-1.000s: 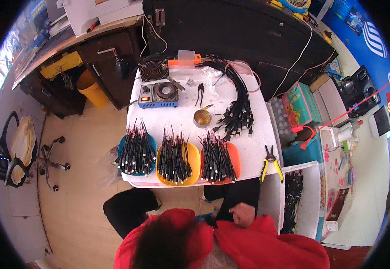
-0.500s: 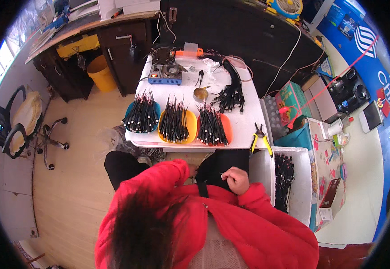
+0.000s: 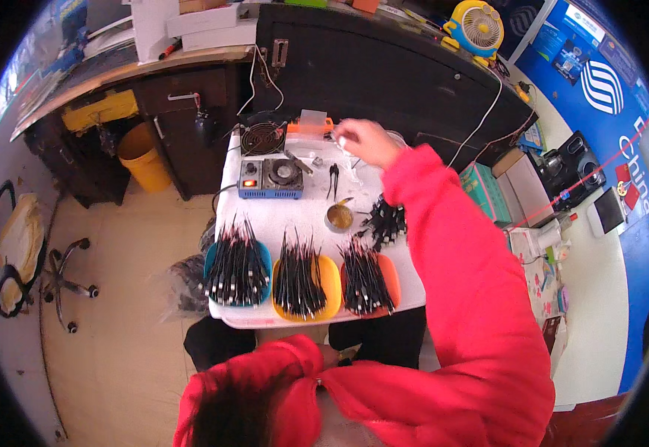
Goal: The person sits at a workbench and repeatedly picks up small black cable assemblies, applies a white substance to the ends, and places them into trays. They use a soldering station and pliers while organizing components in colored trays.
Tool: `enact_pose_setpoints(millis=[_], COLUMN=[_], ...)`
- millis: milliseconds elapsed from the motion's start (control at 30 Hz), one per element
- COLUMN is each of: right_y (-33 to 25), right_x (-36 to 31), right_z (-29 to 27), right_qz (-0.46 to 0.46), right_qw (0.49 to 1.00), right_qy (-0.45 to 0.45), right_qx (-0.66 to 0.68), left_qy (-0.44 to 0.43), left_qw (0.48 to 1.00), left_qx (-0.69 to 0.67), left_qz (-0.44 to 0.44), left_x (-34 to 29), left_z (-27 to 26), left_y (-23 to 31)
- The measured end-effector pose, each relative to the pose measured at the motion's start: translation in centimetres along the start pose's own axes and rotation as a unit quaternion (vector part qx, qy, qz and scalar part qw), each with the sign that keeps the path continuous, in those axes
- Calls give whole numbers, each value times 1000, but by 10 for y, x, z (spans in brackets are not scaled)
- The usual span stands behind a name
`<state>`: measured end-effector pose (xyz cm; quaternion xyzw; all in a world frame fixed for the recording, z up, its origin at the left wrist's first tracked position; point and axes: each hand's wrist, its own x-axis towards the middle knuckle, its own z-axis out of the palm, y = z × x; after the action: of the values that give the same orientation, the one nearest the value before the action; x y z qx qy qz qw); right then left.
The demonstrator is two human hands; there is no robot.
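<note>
My right hand (image 3: 369, 141) reaches over the far part of the white table (image 3: 228, 201), next to crumpled white tissue (image 3: 350, 170). Its fingers are curled together; a pale speck shows at the tips, too small to name. Low by my lap, my left hand (image 3: 328, 356) is mostly hidden by the red sleeve, its fingers out of sight. Along the near edge stand a teal tray (image 3: 266, 257), a yellow tray (image 3: 333, 287) and an orange tray (image 3: 391, 279), all holding black cables with plugs. More black cables (image 3: 384, 222) lie partly under my right arm.
A blue heating device (image 3: 271, 192) with a lit switch stands at the table's left, near a small round fan (image 3: 263, 139). Tweezers (image 3: 333, 181) and a small metal pot (image 3: 339, 217) lie mid-table. An office chair (image 3: 23, 253) is at left, a yellow bin (image 3: 144, 158) beyond.
My right hand has gone from my lap forward to the table's far side. The view has tilted up; the sleeve now covers the yellow-handled pliers and the white box at right.
</note>
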<state>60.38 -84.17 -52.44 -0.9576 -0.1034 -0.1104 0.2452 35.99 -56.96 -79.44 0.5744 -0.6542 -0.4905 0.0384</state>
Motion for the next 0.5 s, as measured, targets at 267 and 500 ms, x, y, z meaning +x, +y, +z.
enact_pose_setpoints(millis=[267,500], right_y=[104,135], right_x=[172,175], right_z=[65,60], right_qz=[40,35], right_qw=[973,955], right_qy=[-70,-218], right_qx=[-218,-198], left_qy=[107,160], left_qw=[989,967], left_qx=[-91,-99], left_qz=[-55,-174], left_x=[-73,-132], left_z=[-51,-62], left_y=[-87,-209])
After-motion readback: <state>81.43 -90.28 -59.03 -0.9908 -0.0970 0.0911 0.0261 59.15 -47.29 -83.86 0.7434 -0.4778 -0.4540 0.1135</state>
